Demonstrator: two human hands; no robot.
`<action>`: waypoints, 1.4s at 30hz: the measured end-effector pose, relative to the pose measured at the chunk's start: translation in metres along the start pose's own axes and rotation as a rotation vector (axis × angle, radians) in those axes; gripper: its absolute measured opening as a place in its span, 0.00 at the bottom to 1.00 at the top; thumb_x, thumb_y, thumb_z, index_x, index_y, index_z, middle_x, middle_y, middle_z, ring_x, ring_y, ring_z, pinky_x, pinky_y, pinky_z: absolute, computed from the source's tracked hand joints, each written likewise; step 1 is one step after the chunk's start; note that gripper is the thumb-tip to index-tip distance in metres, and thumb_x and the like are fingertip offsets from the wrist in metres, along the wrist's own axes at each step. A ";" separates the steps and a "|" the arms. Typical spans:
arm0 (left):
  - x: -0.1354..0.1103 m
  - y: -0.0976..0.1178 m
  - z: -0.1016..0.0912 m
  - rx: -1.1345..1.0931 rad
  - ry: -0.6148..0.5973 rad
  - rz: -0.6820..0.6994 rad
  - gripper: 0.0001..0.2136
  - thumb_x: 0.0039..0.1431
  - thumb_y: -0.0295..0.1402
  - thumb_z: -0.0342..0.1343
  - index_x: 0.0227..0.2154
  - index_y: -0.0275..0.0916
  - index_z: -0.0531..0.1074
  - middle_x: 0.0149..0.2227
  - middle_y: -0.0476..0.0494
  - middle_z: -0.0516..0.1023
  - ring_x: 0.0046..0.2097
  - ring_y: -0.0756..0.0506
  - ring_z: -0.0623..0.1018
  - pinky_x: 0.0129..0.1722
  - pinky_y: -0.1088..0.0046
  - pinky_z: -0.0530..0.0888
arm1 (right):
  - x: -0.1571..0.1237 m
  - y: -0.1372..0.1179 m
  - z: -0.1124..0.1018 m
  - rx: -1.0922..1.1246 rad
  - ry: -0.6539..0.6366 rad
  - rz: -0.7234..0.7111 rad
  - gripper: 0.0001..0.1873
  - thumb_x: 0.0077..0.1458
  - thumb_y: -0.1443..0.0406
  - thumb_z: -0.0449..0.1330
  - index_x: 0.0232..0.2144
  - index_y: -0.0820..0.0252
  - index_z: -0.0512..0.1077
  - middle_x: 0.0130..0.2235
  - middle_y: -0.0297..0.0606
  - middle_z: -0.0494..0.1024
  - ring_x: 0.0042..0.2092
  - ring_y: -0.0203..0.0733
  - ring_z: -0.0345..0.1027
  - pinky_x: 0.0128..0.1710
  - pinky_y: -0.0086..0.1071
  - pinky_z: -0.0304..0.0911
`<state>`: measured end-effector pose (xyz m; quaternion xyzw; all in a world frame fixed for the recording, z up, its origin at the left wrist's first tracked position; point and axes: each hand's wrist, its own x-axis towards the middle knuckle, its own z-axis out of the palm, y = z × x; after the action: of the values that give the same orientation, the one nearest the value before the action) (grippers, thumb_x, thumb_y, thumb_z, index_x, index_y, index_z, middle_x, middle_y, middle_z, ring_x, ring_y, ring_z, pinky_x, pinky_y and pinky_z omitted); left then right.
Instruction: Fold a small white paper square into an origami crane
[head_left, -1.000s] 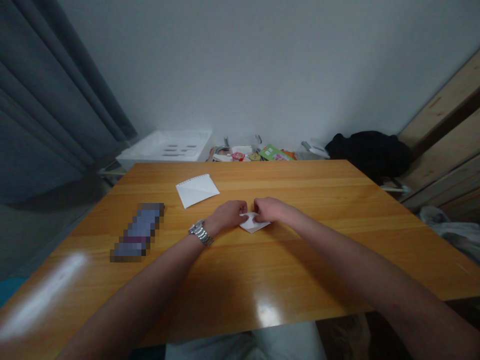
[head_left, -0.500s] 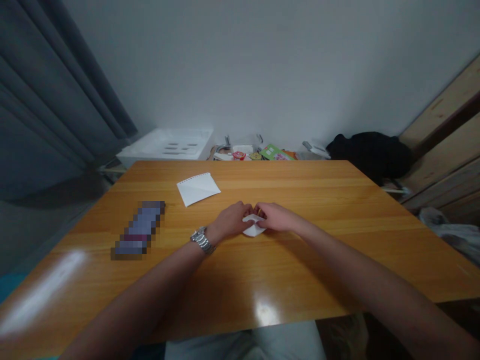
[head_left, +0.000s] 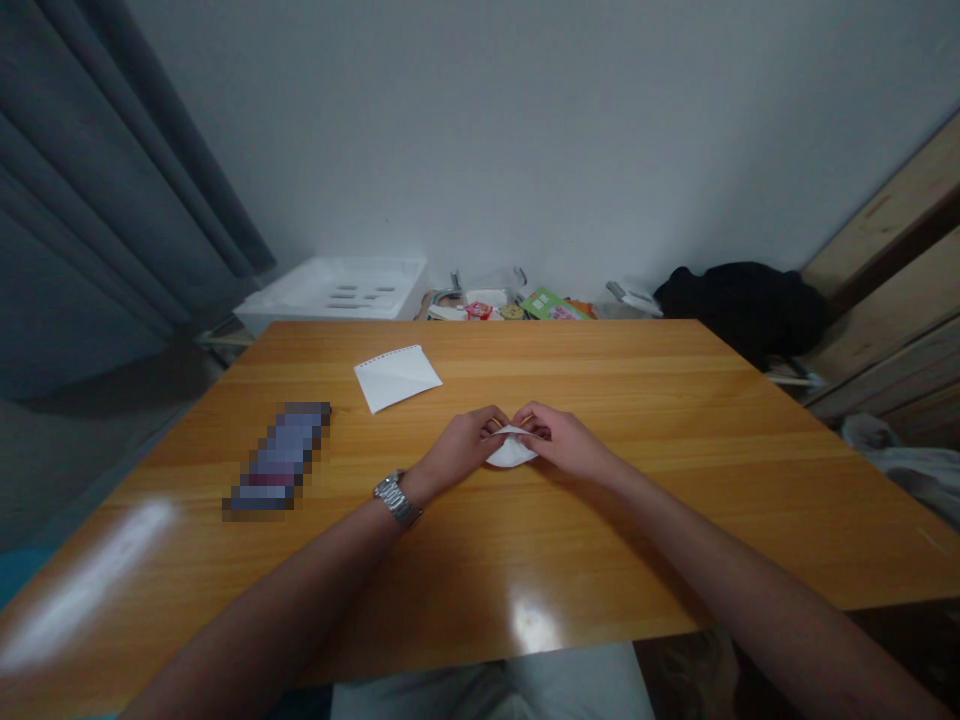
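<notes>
Glossy orange wood, the table (head_left: 675,480) fills the room's middle. At its centre the left hand (head_left: 457,450) and right hand (head_left: 566,445) meet, fingertips pinched together on a small folded white paper (head_left: 511,452). Farther left lies a torn notebook sheet (head_left: 396,377).

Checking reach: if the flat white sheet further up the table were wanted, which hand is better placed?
Probably the left hand: the sheet lies on its side, farther from the right hand; both pinch the small folded paper.
</notes>
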<state>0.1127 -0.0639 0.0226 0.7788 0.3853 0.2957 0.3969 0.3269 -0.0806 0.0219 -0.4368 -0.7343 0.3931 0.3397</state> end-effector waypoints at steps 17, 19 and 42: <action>-0.009 0.004 -0.002 -0.108 0.009 0.096 0.08 0.61 0.29 0.55 0.44 0.39 0.72 0.42 0.46 0.79 0.45 0.46 0.78 0.47 0.71 0.74 | -0.013 0.013 -0.002 0.178 0.042 -0.017 0.11 0.55 0.61 0.66 0.40 0.58 0.74 0.40 0.38 0.78 0.40 0.42 0.72 0.41 0.33 0.65; -0.011 0.006 -0.001 -0.107 0.023 0.080 0.09 0.61 0.31 0.57 0.43 0.38 0.72 0.41 0.45 0.79 0.44 0.46 0.79 0.46 0.71 0.74 | -0.015 0.012 -0.002 0.207 0.043 -0.015 0.12 0.57 0.58 0.65 0.40 0.59 0.74 0.39 0.39 0.78 0.40 0.42 0.72 0.41 0.34 0.65; -0.016 0.005 0.010 -0.234 0.055 -0.001 0.12 0.60 0.40 0.60 0.41 0.38 0.70 0.39 0.45 0.78 0.41 0.47 0.78 0.42 0.72 0.76 | -0.021 0.002 0.002 0.005 0.104 0.020 0.09 0.59 0.60 0.62 0.37 0.59 0.77 0.36 0.37 0.80 0.37 0.42 0.72 0.39 0.32 0.64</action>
<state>0.1138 -0.0835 0.0195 0.7187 0.3592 0.3596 0.4745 0.3339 -0.0996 0.0156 -0.4633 -0.7101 0.3752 0.3746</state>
